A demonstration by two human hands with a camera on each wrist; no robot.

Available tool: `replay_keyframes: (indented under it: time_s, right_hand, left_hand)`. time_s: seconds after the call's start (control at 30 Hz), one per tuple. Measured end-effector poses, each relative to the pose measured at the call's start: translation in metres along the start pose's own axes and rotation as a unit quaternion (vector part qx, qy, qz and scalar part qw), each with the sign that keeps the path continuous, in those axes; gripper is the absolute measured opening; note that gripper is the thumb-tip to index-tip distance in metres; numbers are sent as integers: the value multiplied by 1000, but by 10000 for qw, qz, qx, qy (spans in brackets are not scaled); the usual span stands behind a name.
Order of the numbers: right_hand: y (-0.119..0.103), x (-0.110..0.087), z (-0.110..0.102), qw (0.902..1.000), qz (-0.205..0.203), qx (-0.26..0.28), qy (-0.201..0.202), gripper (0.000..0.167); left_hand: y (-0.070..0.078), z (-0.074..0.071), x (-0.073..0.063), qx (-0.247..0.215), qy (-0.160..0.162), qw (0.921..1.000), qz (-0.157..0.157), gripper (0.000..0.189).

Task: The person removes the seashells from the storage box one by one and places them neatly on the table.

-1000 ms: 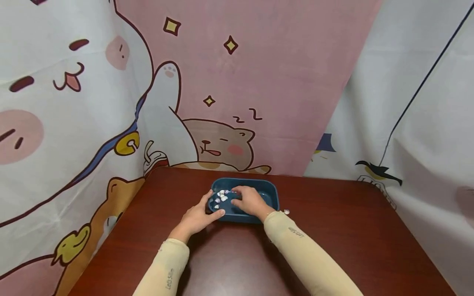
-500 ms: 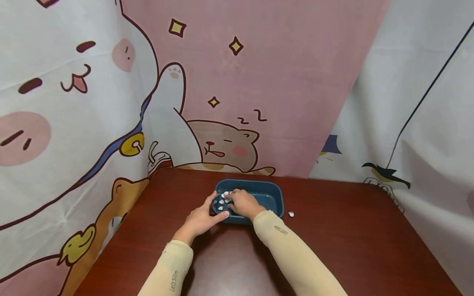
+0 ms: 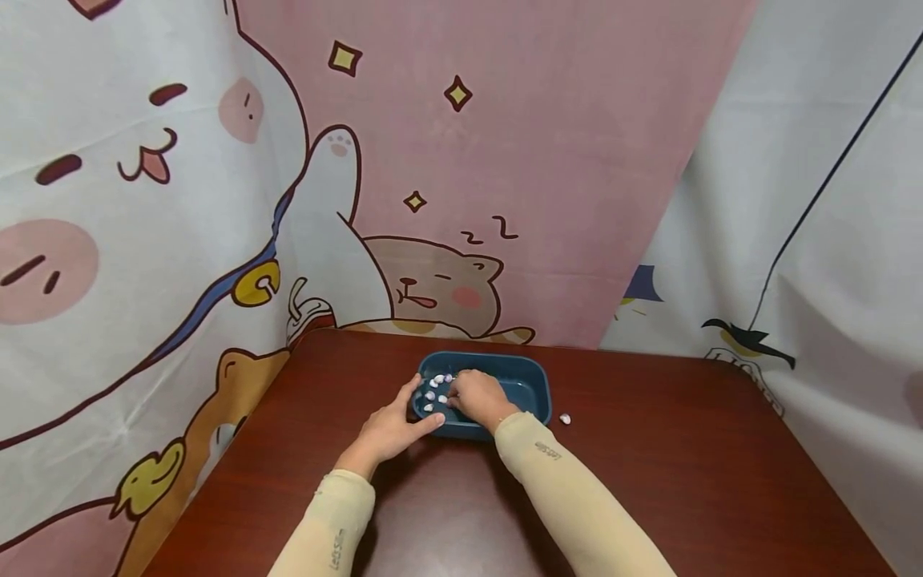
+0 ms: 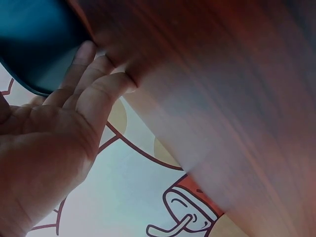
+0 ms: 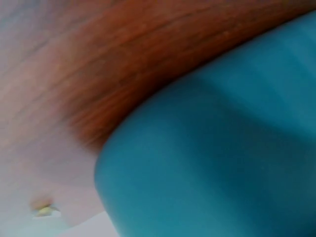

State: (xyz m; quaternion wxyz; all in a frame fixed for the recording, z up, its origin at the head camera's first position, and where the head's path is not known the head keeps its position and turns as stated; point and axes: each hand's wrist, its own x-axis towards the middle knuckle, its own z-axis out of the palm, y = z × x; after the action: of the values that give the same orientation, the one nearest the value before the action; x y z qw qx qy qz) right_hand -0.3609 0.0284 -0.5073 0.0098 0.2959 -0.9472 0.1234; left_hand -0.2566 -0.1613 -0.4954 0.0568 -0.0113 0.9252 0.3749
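Observation:
A dark blue plastic tray stands on the brown table. Several small whitish, purple-tinged pieces, shell-like in look, lie in its left part. My left hand spans the tray's near left corner, thumb along the front rim and fingers against the left end. In the left wrist view its fingers are mostly extended beside the tray. My right hand reaches into the tray with bent fingers. One white piece lies at its fingertips; whether they pinch it is hidden. The right wrist view catches only tray wall and table.
Another small white piece lies on the table, just right of the tray. A cartoon-printed cloth hangs behind the table and along both sides.
My right hand has moved leftward in the tray to the white pieces, and its fingers have drawn together. One piece has shifted slightly toward me. The left hand stays at the tray's corner.

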Motion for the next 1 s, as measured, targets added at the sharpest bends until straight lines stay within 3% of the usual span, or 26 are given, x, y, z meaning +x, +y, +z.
replay_keyframes:
  time_s: [0.3,0.47,1.0]
  right_hand:
    - [0,-1,-1,9992,341,169,-107,15]
    - [0,-3,-2,9994,233,265,-27,10]
    - [2,-5,-2,9991,141,247,-310,19]
  left_hand:
    - [0,1,-1,-42,-24,10000,-63,100]
    - [0,0,-1,-44,-5,10000,-47,101]
    - [1,1,-1,24,-2,10000,-56,100]
